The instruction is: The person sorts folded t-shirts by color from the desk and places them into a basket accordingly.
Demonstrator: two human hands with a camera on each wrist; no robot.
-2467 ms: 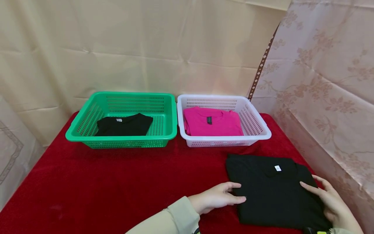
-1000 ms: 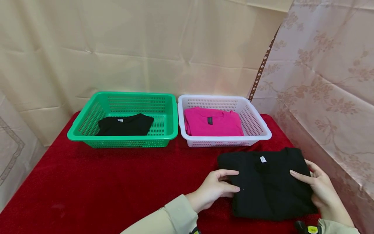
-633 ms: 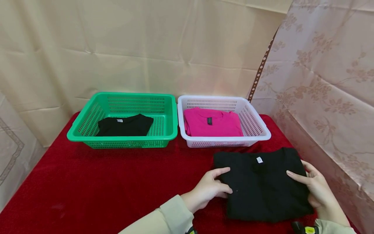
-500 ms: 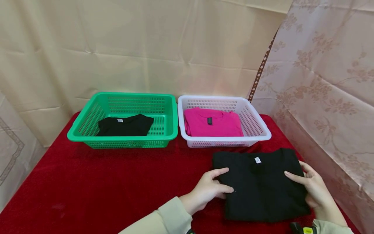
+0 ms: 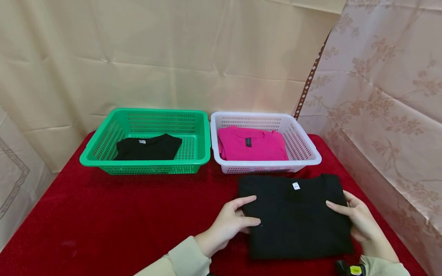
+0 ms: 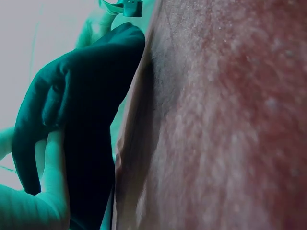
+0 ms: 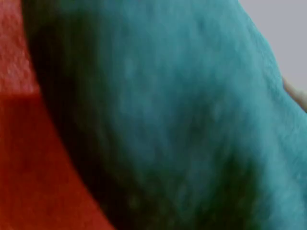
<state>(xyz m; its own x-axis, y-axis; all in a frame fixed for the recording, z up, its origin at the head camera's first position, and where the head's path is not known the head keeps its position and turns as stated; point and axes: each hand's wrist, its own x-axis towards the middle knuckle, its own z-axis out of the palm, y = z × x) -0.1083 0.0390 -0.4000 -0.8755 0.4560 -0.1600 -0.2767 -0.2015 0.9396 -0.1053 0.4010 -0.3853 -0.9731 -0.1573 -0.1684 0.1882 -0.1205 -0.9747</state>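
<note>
A folded black T-shirt [image 5: 297,226] with a small white neck label is held between my two hands at the front right of the red-covered table. My left hand [image 5: 229,220] grips its left edge, thumb and forefinger on top and the other fingers underneath. At the right edge my right hand [image 5: 360,220] pinches the cloth with the thumb on top. The left wrist view shows the shirt [image 6: 91,91] raised off the red cover, with fingers [image 6: 55,167] tucked into its folds. Dark cloth [image 7: 163,115] fills most of the right wrist view, blurred.
A green basket [image 5: 145,163] holding a folded black shirt [image 5: 148,148] stands at the back left. Beside it is a white basket [image 5: 266,164] with a folded pink shirt [image 5: 253,145]. Red cloth [image 5: 114,222] covers the table; curtains [image 5: 165,53] hang behind and at the sides.
The black T-shirt lay flat at the far right with my hands at its sides. Both hands have taken hold, lifted it a little and carried it left. The baskets have not moved.
</note>
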